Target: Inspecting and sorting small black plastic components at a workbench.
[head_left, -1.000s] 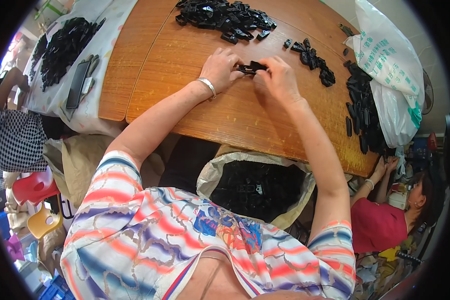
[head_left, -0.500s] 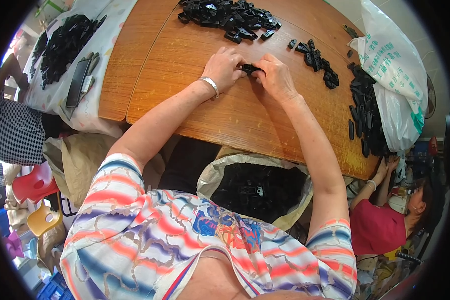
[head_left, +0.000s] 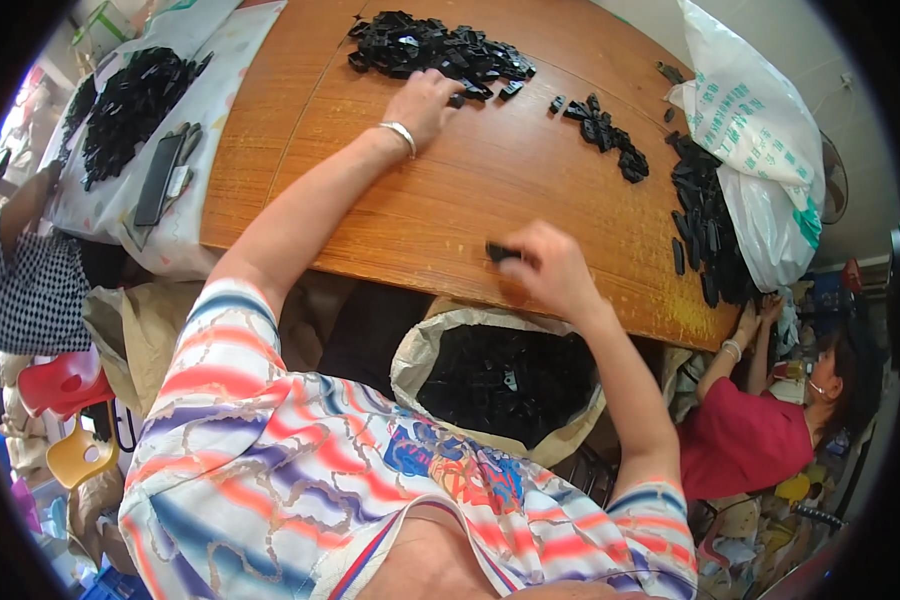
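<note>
My left hand (head_left: 422, 108) is at the near edge of a heap of small glossy black plastic parts (head_left: 410, 42) on the wooden table. Its fingers curl down with the tips mostly hidden, and a small black plastic part (head_left: 456, 101) shows at the thumb side. Near the table's front edge, my right hand (head_left: 555, 268) is smeared by motion. A dark, longish black plastic part (head_left: 500, 252) sticks out from its pinched fingers. Below that hand, an open sack (head_left: 410, 350) holds many black parts.
Smaller black parts (head_left: 600, 130) lie right of the heap, and long black pieces (head_left: 708, 215) beside a white plastic bag (head_left: 755, 130). A cloth-covered table (head_left: 70, 205) at left bears more black parts and a phone (head_left: 158, 172). A person in red (head_left: 750, 440) works at right.
My hands were together over the table's middle on a black part. Now they are apart: the left has moved up to the heap, the right down toward the front edge with a part.
</note>
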Demonstrator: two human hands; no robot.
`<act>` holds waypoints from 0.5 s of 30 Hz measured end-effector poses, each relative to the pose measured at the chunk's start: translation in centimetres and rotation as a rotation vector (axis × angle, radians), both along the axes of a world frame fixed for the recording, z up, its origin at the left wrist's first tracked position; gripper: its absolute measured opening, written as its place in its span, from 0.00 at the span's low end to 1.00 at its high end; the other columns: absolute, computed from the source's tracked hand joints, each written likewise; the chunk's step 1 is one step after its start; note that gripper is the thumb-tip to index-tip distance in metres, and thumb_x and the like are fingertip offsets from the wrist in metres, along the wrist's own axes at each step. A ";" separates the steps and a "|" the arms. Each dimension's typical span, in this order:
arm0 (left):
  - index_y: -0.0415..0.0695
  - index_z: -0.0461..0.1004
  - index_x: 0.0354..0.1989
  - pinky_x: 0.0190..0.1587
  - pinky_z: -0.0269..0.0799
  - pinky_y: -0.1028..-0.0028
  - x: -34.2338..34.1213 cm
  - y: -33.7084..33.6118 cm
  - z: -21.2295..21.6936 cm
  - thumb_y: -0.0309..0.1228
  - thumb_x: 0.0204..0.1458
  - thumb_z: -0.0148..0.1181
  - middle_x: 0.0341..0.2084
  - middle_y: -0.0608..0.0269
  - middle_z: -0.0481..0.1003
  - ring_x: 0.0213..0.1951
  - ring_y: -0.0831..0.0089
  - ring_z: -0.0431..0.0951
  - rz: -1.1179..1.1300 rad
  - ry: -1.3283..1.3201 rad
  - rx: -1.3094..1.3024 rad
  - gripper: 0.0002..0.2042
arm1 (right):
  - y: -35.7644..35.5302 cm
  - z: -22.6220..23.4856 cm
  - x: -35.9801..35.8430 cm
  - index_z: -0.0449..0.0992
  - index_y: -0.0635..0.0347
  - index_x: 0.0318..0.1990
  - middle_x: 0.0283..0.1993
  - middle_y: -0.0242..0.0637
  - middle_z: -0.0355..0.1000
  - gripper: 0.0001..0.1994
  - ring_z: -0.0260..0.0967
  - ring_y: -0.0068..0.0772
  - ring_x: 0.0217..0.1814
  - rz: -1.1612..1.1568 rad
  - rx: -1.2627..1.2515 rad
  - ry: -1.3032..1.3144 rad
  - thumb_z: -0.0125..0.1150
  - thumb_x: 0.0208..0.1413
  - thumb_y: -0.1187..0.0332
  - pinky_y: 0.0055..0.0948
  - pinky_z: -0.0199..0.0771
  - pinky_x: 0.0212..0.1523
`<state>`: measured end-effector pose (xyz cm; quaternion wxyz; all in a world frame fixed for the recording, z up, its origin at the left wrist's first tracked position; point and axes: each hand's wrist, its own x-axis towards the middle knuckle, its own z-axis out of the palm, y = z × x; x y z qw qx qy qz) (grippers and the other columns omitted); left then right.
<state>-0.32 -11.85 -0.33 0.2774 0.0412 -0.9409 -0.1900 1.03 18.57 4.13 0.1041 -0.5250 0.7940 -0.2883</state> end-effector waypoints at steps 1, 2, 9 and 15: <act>0.44 0.76 0.44 0.53 0.70 0.66 -0.7 -0.4 -0.5 0.29 0.51 0.61 0.42 0.56 0.71 0.47 0.57 0.70 0.050 0.031 -0.079 0.12 | 2.1 0.8 1.8 0.79 0.59 0.36 0.33 0.43 0.71 0.11 0.72 0.46 0.36 0.018 0.035 -0.051 0.68 0.44 0.68 0.38 0.73 0.38; 0.44 0.76 0.45 0.52 0.70 0.66 -1.3 -0.7 -0.6 0.29 0.49 0.63 0.45 0.58 0.70 0.48 0.58 0.70 0.070 -0.028 -0.126 0.13 | 4.1 1.1 3.1 0.79 0.60 0.38 0.33 0.41 0.71 0.12 0.71 0.40 0.33 0.035 0.046 -0.086 0.69 0.44 0.69 0.34 0.73 0.34; 0.43 0.72 0.38 0.47 0.72 0.66 -2.3 -0.9 -0.8 0.30 0.48 0.65 0.40 0.57 0.72 0.46 0.59 0.71 0.103 -0.068 -0.233 0.11 | 8.4 1.6 5.4 0.79 0.60 0.39 0.36 0.41 0.75 0.15 0.75 0.41 0.38 0.136 0.457 -0.119 0.72 0.43 0.66 0.36 0.75 0.39; 0.44 0.69 0.36 0.38 0.72 0.64 0.8 2.7 0.6 0.29 0.45 0.67 0.30 0.54 0.75 0.37 0.57 0.75 -0.041 -0.110 0.232 0.13 | 1.8 0.2 -8.7 0.78 0.62 0.33 0.36 0.43 0.76 0.04 0.75 0.41 0.37 -0.039 0.022 0.292 0.62 0.50 0.72 0.37 0.74 0.39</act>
